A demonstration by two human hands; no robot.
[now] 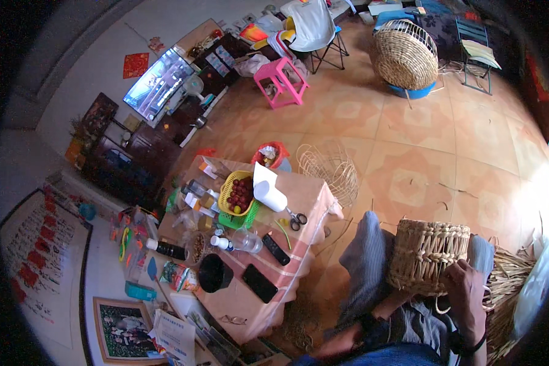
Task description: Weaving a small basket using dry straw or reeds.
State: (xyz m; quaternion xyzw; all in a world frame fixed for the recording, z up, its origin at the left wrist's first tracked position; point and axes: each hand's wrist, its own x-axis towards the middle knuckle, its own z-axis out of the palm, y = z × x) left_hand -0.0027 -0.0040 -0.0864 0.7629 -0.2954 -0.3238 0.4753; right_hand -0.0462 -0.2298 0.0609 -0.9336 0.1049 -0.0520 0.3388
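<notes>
A tan woven straw basket rests across my lap, its wall showing thick braided columns and rows of twisted cord. My right hand is closed at the basket's lower right side, fingers bent against the weave; any single strand in them is too small to make out. Below it, a pale cord loop sticks out from the near edge. My left hand is against the basket's near lower edge, and its fingers are hidden by the basket. Loose dry straw lies in a bundle to the right.
On my left, a cloth-covered table carries scissors, a phone, a remote and a yellow fruit basket. An open wicker frame is on the floor. Farther off are a pink stool and a large woven basket.
</notes>
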